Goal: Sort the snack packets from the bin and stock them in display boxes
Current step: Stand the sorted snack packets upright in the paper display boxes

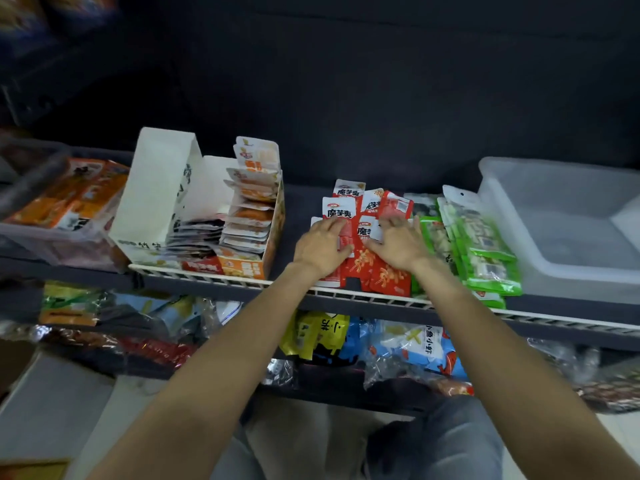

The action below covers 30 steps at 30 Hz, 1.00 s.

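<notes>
Two hands worked the same pile on the upper shelf [554,322]. Your left hand [320,245] lay palm down on the red snack packets [363,268], its fingers fairly straight and spread over the white tops of the packets, pressing rather than gripping. Your right hand [398,242] lay beside it, just to the right, its fingers also spread and resting on the same red packets; whether the thumb pinched a packet could not be told. The red packets lay loose in an overlapping heap near the shelf's front edge, between the two hands and beyond them.

Green snack packets [485,251] lay stacked just right of the right hand, touching the red heap. A clear plastic bin [561,223] stood at the far right of the shelf, next to the green stack. To the left, well apart from the hands, an open display box [273,216] held rows of orange-and-white packets [251,216] standing on edge, with a tall white box flap [156,188] raised beside it. Another clear bin [41,237] with orange packets stood at the far left. Assorted snack bags [408,344] filled the lower shelf.
</notes>
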### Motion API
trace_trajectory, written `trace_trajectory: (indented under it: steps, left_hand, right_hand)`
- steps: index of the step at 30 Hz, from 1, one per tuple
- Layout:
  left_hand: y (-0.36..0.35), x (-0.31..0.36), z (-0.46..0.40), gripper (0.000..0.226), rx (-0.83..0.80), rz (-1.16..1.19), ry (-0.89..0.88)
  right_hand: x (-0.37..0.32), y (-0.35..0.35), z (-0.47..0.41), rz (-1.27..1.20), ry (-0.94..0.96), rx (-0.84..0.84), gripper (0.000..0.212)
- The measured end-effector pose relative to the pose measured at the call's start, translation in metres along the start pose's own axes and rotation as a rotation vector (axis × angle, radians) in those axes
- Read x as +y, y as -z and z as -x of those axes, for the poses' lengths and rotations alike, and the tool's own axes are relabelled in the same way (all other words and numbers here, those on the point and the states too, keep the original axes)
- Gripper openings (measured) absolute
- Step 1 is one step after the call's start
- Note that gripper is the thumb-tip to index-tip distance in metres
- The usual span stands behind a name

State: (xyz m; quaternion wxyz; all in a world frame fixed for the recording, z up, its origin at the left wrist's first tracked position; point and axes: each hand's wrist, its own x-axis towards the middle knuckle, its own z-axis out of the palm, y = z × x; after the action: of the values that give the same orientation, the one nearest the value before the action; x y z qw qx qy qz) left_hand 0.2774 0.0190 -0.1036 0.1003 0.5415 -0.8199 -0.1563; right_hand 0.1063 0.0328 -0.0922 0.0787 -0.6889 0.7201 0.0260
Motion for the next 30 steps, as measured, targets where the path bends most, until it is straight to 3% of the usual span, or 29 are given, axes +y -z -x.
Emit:
trace_trajectory:
  steps: [7, 11, 14, 18, 21, 23, 26, 30]
  left_hand:
    - [-0.001, -0.014, 0.008, 0.082, 0.053, -0.082, 0.099]
    - [0.005, -0.011, 0.004, 0.085, 0.047, -0.083, 0.157]
    - [0.009, -0.009, -0.004, 0.079, 0.01, -0.163, 0.163]
    - [0.009, -0.011, -0.015, 0.059, 0.038, -0.168, 0.138]
    - [0.005, -0.006, -0.022, 0.074, 0.069, -0.176, 0.161]
    - [0.002, -0.003, -0.024, 0.091, 0.07, -0.222, 0.21]
    - [0.0, -0.002, -0.023, 0.097, 0.056, -0.155, 0.281]
    - [0.006, 0.001, -0.022, 0.091, -0.06, -0.122, 0.285]
  right_hand:
    - [-0.023, -0.005, 0.011, -0.07, 0.199, 0.107, 0.066]
    - [-0.022, 0.005, 0.024, -0.103, 0.259, 0.213, 0.033]
    - [-0.011, 0.006, 0.044, -0.137, 0.314, 0.239, 0.025]
    - [0.002, -0.006, 0.059, -0.21, 0.298, 0.178, 0.041]
    - [0.004, -0.004, 0.052, -0.226, 0.309, 0.219, 0.028]
    - [0.006, 0.0, 0.045, -0.129, 0.327, 0.183, 0.046]
    - [0.009, 0.007, 0.039, 0.046, 0.354, 0.0, 0.077]
    - [0.017, 0.014, 0.038, 0.145, 0.413, -0.053, 0.079]
